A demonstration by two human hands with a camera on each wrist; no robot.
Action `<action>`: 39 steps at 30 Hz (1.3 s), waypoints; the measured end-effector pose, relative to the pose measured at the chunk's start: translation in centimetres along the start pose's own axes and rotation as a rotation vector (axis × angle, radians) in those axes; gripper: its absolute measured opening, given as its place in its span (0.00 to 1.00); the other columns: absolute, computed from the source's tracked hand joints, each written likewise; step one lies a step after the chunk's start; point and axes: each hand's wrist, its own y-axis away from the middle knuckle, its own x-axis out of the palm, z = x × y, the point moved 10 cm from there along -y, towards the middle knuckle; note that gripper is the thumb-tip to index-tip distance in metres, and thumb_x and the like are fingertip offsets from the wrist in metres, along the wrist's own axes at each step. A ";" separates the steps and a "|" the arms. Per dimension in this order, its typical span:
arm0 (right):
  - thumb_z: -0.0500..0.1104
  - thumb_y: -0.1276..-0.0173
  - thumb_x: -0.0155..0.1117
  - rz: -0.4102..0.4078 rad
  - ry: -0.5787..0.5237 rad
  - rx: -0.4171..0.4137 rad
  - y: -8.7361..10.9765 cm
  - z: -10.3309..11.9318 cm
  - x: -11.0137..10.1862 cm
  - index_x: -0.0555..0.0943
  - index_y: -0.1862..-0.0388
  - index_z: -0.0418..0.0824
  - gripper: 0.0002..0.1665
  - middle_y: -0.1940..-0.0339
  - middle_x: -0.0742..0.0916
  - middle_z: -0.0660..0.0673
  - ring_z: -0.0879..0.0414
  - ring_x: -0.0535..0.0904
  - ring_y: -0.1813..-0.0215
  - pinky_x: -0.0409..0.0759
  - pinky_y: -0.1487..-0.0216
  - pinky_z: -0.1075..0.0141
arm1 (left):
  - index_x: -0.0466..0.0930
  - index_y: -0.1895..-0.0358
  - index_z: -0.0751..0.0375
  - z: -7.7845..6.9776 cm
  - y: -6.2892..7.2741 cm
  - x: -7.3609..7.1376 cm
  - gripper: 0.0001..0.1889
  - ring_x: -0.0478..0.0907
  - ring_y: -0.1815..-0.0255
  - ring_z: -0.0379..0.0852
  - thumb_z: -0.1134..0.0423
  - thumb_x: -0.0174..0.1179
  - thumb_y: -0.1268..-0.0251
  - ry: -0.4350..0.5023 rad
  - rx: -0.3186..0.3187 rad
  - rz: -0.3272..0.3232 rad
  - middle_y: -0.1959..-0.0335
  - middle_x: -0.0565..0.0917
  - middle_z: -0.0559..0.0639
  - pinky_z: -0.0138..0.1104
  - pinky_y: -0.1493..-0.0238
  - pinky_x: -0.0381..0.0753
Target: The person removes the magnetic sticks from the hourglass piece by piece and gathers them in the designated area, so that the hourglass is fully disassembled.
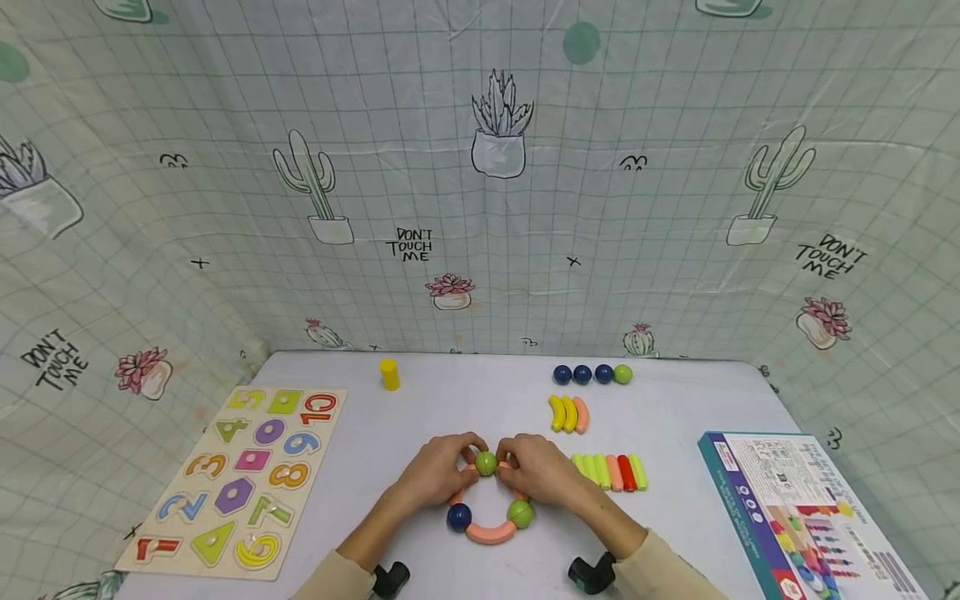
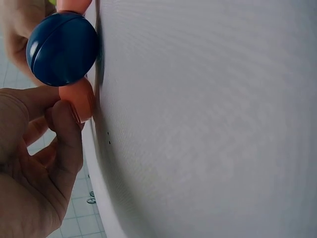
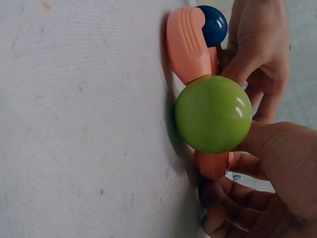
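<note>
A ring of magnetic-looking balls and curved pink rods lies on the white table in front of me. My left hand [image 1: 429, 475] pinches the pink rod [image 2: 78, 99] on the ring's left side, just above a blue ball [image 1: 459, 517]. On the opposite side my right hand [image 1: 542, 468] grips another pink rod [image 3: 213, 164], which runs up from a green ball [image 1: 521, 513]. Between both hands' fingertips sits a second green ball [image 1: 486, 463] at the top. The bottom pink rod [image 1: 491, 534] joins the blue and lower green balls. Fingers partly cover the side rods.
Right of the hands lie a row of short straight rods [image 1: 617, 472], several curved rods [image 1: 569, 414] and a row of balls [image 1: 582, 375]. A yellow cylinder [image 1: 389, 375] stands at the back. The number puzzle board [image 1: 247, 483] is on the left, a printed box [image 1: 813, 517] on the right.
</note>
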 end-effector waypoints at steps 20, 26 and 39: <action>0.53 0.37 0.74 0.157 0.023 0.087 1.6 -0.6 -0.4 0.79 0.40 0.46 0.29 0.77 0.77 0.53 0.60 0.72 0.76 0.67 0.75 0.66 | 0.82 0.45 0.54 0.6 0.4 -0.5 0.17 0.70 0.80 0.36 0.66 0.68 0.38 -0.027 -0.009 -0.046 0.65 0.82 0.44 0.30 0.78 0.68; 0.53 0.37 0.74 0.180 0.017 0.100 2.2 -0.5 -0.3 0.78 0.38 0.47 0.30 0.81 0.73 0.53 0.59 0.70 0.79 0.63 0.77 0.66 | 0.82 0.45 0.54 0.6 0.5 -0.4 0.17 0.69 0.81 0.36 0.66 0.68 0.37 -0.022 -0.012 -0.044 0.65 0.82 0.44 0.29 0.79 0.67; 0.52 0.36 0.73 0.176 -0.016 0.086 1.9 -0.5 -0.1 0.79 0.39 0.47 0.28 0.79 0.77 0.53 0.60 0.71 0.78 0.65 0.76 0.66 | 0.82 0.45 0.52 0.7 0.4 -0.4 0.17 0.69 0.82 0.36 0.65 0.68 0.37 -0.022 -0.024 -0.022 0.65 0.82 0.44 0.30 0.79 0.66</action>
